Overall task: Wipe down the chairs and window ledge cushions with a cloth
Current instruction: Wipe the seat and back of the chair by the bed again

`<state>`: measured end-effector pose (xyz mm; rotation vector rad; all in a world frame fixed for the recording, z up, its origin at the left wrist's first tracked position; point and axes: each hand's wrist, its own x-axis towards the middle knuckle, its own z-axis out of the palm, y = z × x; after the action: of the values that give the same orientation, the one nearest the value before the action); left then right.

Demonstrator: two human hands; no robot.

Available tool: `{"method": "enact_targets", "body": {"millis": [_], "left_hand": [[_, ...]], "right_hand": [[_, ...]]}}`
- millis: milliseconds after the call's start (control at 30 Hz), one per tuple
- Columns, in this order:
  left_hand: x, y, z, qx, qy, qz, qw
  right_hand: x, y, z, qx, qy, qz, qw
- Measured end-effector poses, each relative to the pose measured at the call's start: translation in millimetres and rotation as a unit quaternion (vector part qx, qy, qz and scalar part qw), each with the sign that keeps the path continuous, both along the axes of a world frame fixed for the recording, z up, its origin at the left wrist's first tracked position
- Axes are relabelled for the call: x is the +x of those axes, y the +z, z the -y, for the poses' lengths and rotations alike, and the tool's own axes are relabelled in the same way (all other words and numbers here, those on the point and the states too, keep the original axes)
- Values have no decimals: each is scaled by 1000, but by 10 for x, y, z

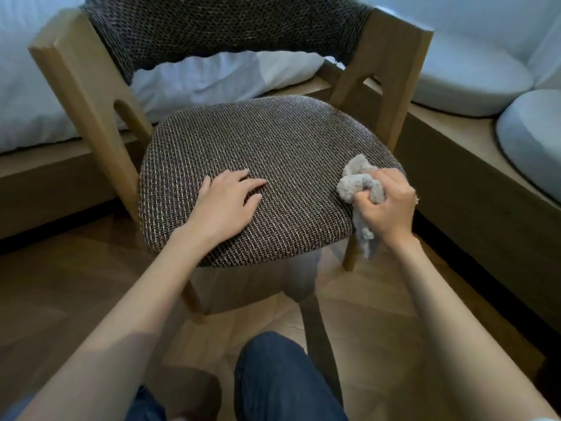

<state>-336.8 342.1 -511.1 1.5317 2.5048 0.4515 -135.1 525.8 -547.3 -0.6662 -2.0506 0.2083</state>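
Cloth [359, 185], a bunched pale grey rag, sits at the right edge of the woven brown seat [258, 177] of a wooden chair [76, 83], gripped in the right hand [387, 205]; its fingers are curled tightly round the wad, and a loose tail hangs down past the seat's rim. The left hand [226, 202] lies flat on the middle of the seat, fingers straight and slightly spread, steadying the chair. Pale cushions [473, 74] rest on the window ledge [455, 138] behind and to the right. The seat wipe looks to be in hand. To do it well, the cloth would likely serve better opened flatter so more of it meets the coarse weave, drawn in overlapping strokes across the seat, with the left hand shifted aside so no patch is missed, then along the rim, backrest [227, 28] and wooden frame.
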Motion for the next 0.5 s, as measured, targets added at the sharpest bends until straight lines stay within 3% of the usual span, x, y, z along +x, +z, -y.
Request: {"method": "enact_targets", "body": {"millis": [167,233,500], "left_hand": [[17,-15,20,-21,8,5,1000],[-44,-2,61,-44,34,14,998],[-281,101,379,-33,62,30,997]], "right_hand": [[-7,172,-363,-154,-124,-68,978],[-84,168,-269,-171,-144,-82,971],[-570,204,741,-90,4,76,993]]}}
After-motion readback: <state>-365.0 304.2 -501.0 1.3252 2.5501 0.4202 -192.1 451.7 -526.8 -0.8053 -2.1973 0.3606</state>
